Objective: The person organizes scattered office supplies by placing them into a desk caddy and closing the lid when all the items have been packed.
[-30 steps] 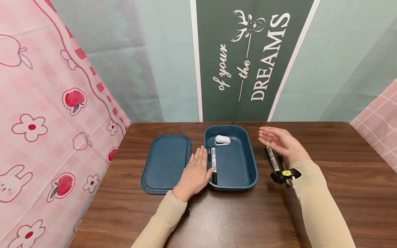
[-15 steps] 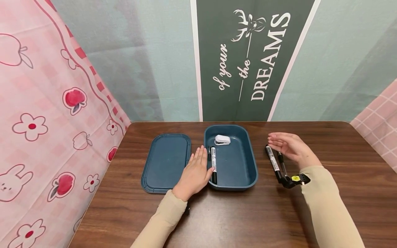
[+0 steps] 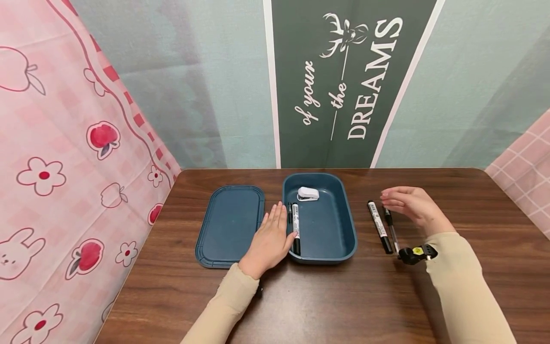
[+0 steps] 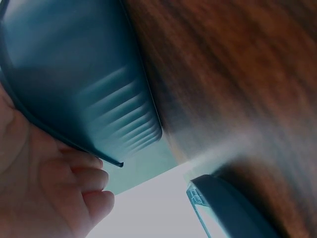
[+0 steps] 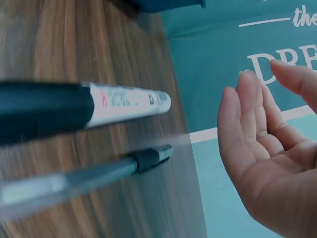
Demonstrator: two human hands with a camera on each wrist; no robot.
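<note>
My left hand (image 3: 269, 241) lies with straight fingers against the left rim of a blue plastic box (image 3: 328, 260); the left wrist view shows its fingers beside the box wall (image 4: 74, 74). Inside the box are a white stapler (image 3: 308, 194) at the back and a white marker with a black cap (image 3: 296, 229) along the left side, with a dark pen (image 3: 290, 212) partly visible beside it. To the right of the box, my right hand (image 3: 418, 209) hovers over a clear pen (image 3: 392, 229), holding nothing, its fingers loosely bent. Another marker (image 3: 380, 227) lies just left of that pen.
A blue lid (image 3: 232, 224) lies flat on the wooden table (image 3: 326, 306), left of the box. Behind the table's back edge hangs a green cloth (image 3: 232, 95) with printed lettering, and a pink patterned curtain (image 3: 77, 191) borders the left side.
My right hand has moved right and slightly toward me, uncovering the marker and more of the pen on the table. The left hand and the box stay where they were.
</note>
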